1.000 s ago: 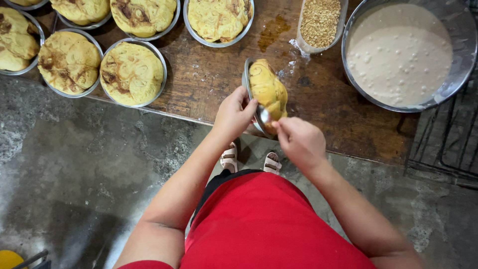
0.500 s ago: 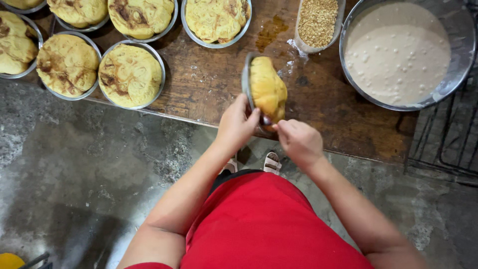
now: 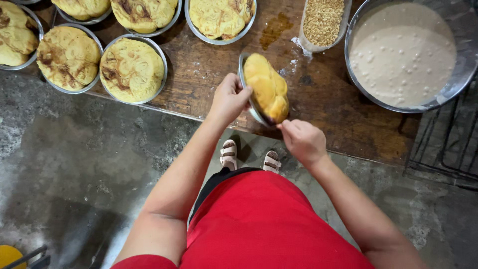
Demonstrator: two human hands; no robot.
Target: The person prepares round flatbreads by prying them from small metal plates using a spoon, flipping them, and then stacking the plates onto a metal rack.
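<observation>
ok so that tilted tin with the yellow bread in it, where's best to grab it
By the bare metal rim of the tilted tin, from its left, upper edge, where the left hand already pinches it. The bread bulges out of the open face, so fingers there would dent it; the right hand steadies the low end.

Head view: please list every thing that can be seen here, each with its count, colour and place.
Tilted tin: one, metal, holds a yellow bread, above the table edge, between both hands.
Filled tins: five in view, metal with yellow-brown breads, top left on the table.
Wooden table: one, dark brown, across the top.
Large bowl: one, metal, pale batter inside, top right.
Seed tray: one, tan grains, left of the bowl.
Wire rack: one, dark, right edge.
Sandals: two, white, on the grey floor.
Left hand: grips the tin's left rim.
Right hand: fingers at the tin's lower edge.
</observation>
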